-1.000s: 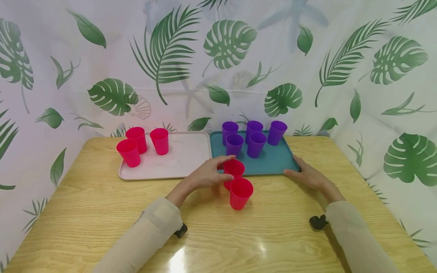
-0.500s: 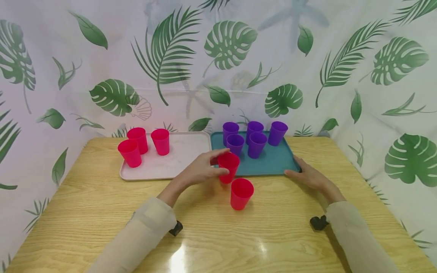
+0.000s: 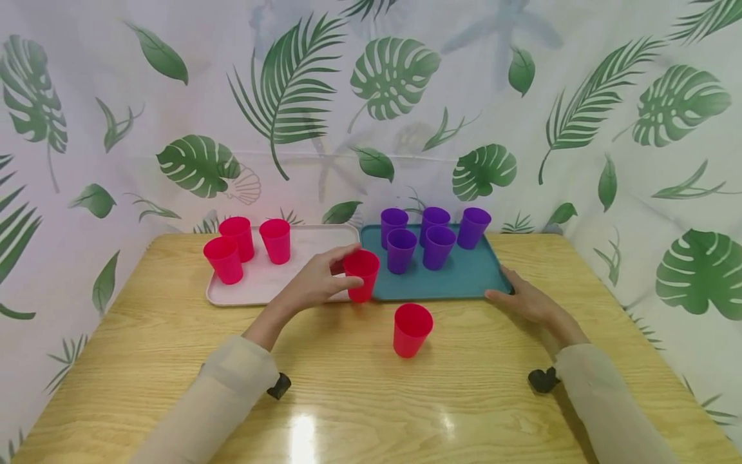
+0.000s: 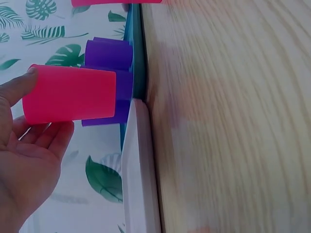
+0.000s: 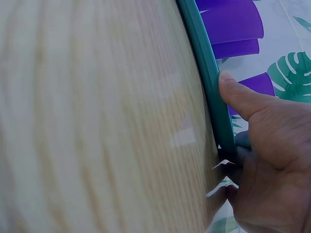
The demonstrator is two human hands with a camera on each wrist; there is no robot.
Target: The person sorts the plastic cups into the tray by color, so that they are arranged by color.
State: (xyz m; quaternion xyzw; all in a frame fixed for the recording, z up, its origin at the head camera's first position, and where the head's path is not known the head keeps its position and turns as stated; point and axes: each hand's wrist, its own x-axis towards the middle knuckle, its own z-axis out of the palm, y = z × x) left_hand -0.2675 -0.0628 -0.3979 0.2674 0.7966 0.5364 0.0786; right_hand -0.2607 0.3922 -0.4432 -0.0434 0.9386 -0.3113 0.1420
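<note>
My left hand (image 3: 315,281) holds a red plastic cup (image 3: 361,278) between thumb and fingers, near the seam of the two trays. In the left wrist view this cup (image 4: 70,94) is off the table, level with the tray edge or higher. My right hand (image 3: 529,303) grips the front right corner of the teal tray (image 3: 458,287). The right wrist view shows its thumb (image 5: 235,92) on the tray's rim and the other fingers partly hidden at the corner. Another red cup (image 3: 412,331) stands upright on the table, in front of the teal tray.
Three red cups, one being the front cup (image 3: 224,261), stand on the left of the white tray (image 3: 272,293). Several purple cups (image 3: 438,248) stand on the teal tray. The wooden table (image 3: 359,393) meets a leaf-patterned cloth (image 3: 324,187) behind.
My left hand has lifted the red cup from beside the other one and carried it left, towards the white tray. My right hand has stayed at the teal tray's corner.
</note>
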